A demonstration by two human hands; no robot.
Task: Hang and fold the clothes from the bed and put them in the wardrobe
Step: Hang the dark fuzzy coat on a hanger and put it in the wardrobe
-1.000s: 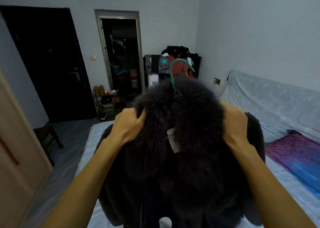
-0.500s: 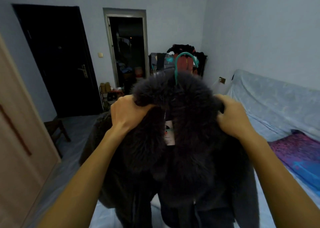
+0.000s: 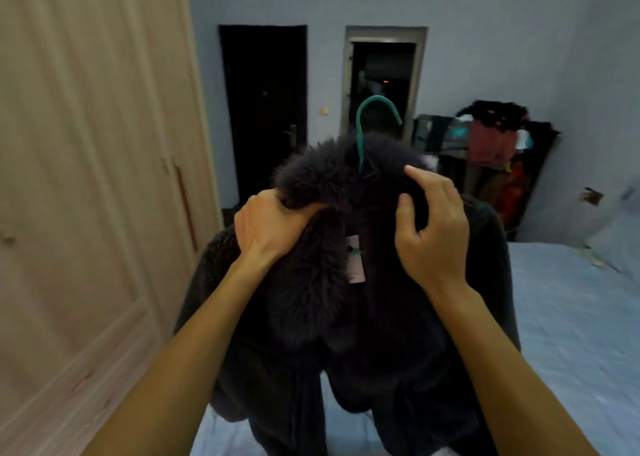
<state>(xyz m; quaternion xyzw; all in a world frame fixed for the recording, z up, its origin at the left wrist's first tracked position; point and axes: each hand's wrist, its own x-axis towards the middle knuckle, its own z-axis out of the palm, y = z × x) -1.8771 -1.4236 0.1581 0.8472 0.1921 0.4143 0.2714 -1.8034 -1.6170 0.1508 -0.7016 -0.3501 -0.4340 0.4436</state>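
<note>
**Desk:** What is on your feed?

**Operator:** I see the pale wardrobe (image 3: 86, 178) filling the left side with its doors closed. The bed (image 3: 571, 317), in a light blue sheet, lies low on the right.

**Desk:** And the garment?

**Operator:** The dark coat (image 3: 381, 351) hangs in the middle of my view, held up above the near edge of the bed, just right of the wardrobe. Its fur collar (image 3: 311, 282) drapes down the left front.

**Desk:** Hands?

**Operator:** The left hand (image 3: 266, 227) is clamped on the fur collar, with its fingers buried in the pile. The right hand (image 3: 429, 234) lies on the coat's other shoulder. Its fingers are loose and spread, and the forefinger tip touches the collar, so I read no real grip there.

**Desk:** Anything smaller?

**Operator:** The green hook of the hanger (image 3: 375, 116) stands up out of the collar between the two hands. A small pale label (image 3: 356, 258) dangles inside the neck, below it.
</note>
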